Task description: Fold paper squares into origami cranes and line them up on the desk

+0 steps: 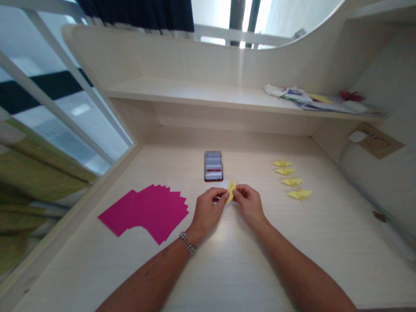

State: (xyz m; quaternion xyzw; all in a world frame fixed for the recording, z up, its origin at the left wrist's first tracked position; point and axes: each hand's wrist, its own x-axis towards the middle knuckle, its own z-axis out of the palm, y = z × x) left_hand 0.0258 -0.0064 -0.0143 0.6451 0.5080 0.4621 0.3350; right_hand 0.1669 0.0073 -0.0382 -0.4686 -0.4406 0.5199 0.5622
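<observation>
Between my two hands is a small folded yellow paper with two narrow points standing up. My left hand pinches its left side between thumb and fingers, and a chain bracelet circles that wrist. On the other side, my right hand grips the paper's right edge with thumb and forefinger. Off to the right, several yellow paper cranes stand in a column on the desk. A fan of magenta paper squares lies left of my hands.
Just beyond my hands a phone lies on the pale desk, its screen lit and blurred. A shelf crosses the back, with papers at its right. A cable runs from a wall socket down the right side.
</observation>
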